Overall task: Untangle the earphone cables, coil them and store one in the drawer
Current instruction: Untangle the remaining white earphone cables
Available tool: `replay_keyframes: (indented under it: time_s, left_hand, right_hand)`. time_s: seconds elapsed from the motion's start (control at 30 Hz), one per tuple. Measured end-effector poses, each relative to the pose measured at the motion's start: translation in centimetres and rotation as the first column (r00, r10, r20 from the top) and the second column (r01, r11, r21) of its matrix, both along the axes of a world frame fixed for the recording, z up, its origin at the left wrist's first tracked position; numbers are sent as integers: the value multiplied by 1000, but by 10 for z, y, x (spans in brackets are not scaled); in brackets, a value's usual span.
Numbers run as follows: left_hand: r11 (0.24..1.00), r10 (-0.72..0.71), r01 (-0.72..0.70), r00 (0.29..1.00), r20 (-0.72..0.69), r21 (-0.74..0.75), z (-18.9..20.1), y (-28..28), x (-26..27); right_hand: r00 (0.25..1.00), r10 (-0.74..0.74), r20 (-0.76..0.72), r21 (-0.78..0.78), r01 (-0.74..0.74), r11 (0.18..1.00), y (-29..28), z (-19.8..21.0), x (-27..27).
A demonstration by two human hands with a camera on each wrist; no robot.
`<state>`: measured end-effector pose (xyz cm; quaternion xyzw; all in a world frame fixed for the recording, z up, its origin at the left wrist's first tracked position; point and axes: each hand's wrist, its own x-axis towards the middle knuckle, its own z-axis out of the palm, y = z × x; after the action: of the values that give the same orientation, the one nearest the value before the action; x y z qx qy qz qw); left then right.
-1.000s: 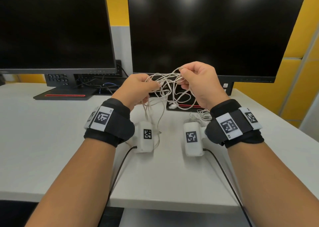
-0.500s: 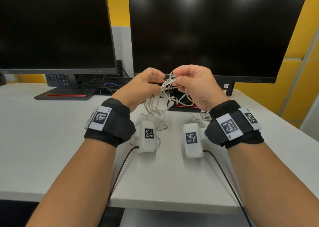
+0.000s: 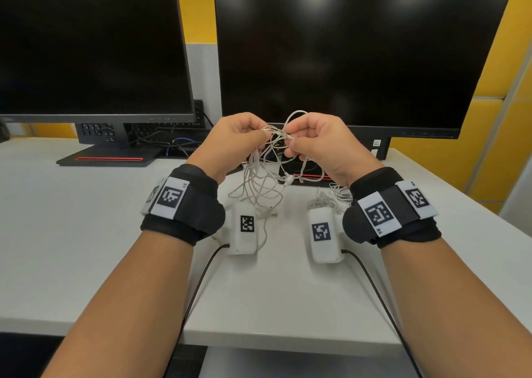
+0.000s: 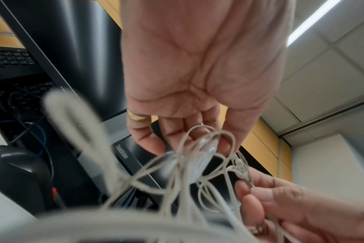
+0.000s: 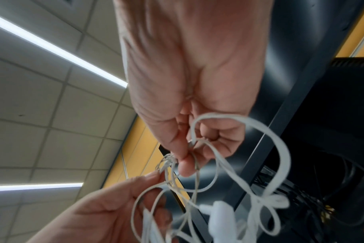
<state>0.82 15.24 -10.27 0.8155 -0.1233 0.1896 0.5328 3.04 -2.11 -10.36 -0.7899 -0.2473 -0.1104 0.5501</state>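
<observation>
A tangle of thin white earphone cables (image 3: pixel 269 173) hangs between my two hands, raised above the white desk (image 3: pixel 72 210) in front of the right monitor. My left hand (image 3: pixel 239 138) pinches the knot from the left with curled fingers. My right hand (image 3: pixel 315 137) pinches the same knot from the right, with one loop (image 3: pixel 293 117) standing up above it. Loose strands and an earbud (image 3: pixel 289 179) dangle toward the desk. In the left wrist view the cables (image 4: pixel 199 157) cross my fingertips. In the right wrist view my thumb and finger pinch the cables (image 5: pixel 172 160). No drawer is in view.
Two dark monitors (image 3: pixel 354 49) stand at the back, the left one's base (image 3: pixel 106 159) on the desk. A second small heap of white cable (image 3: pixel 331 196) lies on the desk by my right wrist. The desk's front edge (image 3: pixel 259 340) is near my forearms.
My hands have drawn closer together on the knot and lifted slightly. A loop now stands above my right hand, and the hanging strands have bunched lower.
</observation>
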Motion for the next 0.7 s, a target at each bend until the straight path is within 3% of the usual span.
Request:
replay_keyframes:
  time_s: [0.27,0.47,0.7]
  left_hand:
    - [999,-41,38,993,-112,-28,4,-5,-3]
    - [997,-62,68,983,-175,26,2,-3,-1]
    - [991,-100,111,986,-133,76,-2,-4,-1]
  right_hand:
    - [997,-53,48,-116,59,992,0,0,-3]
    - [998,-67,-10,-19,67,998,4,2,0]
    - [972,-148,183,-88,166,982,0,-1,1]
